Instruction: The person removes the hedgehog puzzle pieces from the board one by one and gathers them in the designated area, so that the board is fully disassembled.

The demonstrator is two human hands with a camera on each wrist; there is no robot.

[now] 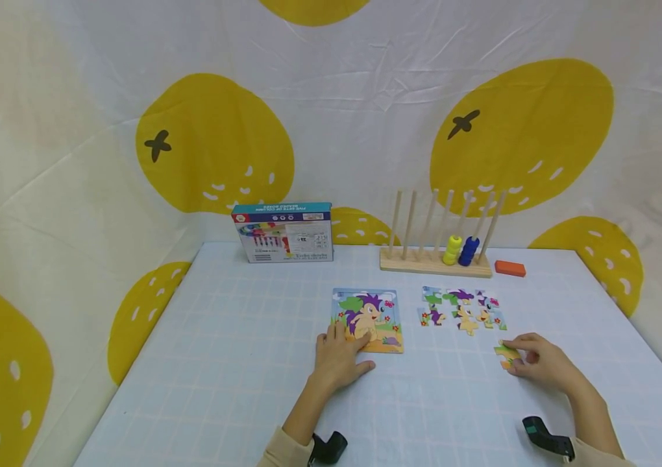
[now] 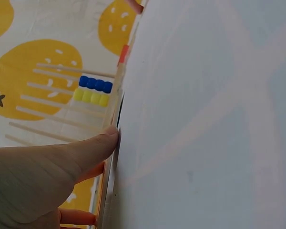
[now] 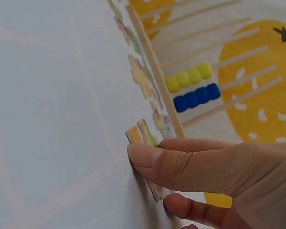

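A square hedgehog puzzle board lies on the table in the head view. My left hand rests with its fingers on the board's lower left part, thumb spread to the side on the table. To the right, my right hand pinches a jigsaw piece with green and orange print between thumb and fingers. In the right wrist view that piece is held close to the table surface. Several other jigsaw pieces lie in loose rows between the board and my right hand.
Behind the pieces stands a wooden peg rack with yellow beads and blue beads on two pegs. An orange block lies right of it. A cardboard box stands at the back left of the table.
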